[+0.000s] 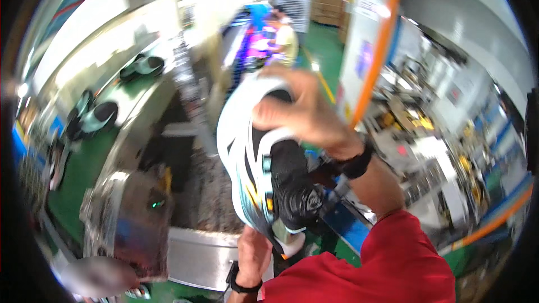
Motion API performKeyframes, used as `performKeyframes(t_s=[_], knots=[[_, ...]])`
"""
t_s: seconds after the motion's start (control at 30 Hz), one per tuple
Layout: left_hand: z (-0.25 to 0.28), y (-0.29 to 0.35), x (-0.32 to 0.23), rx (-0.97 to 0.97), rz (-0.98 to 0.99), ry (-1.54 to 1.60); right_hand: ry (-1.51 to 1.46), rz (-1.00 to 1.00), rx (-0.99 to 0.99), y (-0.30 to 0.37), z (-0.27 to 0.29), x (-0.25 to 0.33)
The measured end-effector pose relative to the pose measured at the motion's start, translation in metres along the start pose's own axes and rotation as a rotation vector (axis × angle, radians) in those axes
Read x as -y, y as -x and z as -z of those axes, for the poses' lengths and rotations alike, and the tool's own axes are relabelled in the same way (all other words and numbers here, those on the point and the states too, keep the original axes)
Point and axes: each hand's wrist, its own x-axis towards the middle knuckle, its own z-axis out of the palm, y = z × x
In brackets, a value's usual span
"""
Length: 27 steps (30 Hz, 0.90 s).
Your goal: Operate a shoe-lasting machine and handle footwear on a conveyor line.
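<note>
Right in front of me is a white and pale mint sneaker [236,157] with black stripes, tilted on end. A black shoe upper [289,171] with ridged lines lies against its right side; whether it belongs to a second shoe I cannot tell. My right hand [306,106], smeared by motion, is closed over the sneaker's upper end, its thumb at the dark opening. Below, my left hand [255,249] grips the lower end from underneath, most of its fingers hidden behind the shoe. Both wrists wear black bands.
On the left, several mint and black shoes [101,118] rest on a green surface [84,174]. A conveyor-like machine [205,196] with a metal front runs ahead. An orange-edged post [376,50] and cluttered machinery [432,174] stand to the right. A co-worker [286,42] is farther off.
</note>
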Motion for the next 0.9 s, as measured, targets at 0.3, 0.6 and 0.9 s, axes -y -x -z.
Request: performKeyframes(t_s=[0.3,0.6,0.9], knots=[[-0.125,-0.051,0.147,0.168,0.446,0.07,-0.161,-0.512,-0.749,0.29,0.124,-0.041],[-0.234,-0.026,0.343,0.485,0.49,-0.596,0.13,-0.589,-1.321,0.519,0.185,-0.036],[-0.319,-0.07,0.567,0.794,0.727,-0.721,0.292,-0.464,-1.836,0.676,0.266,0.042]])
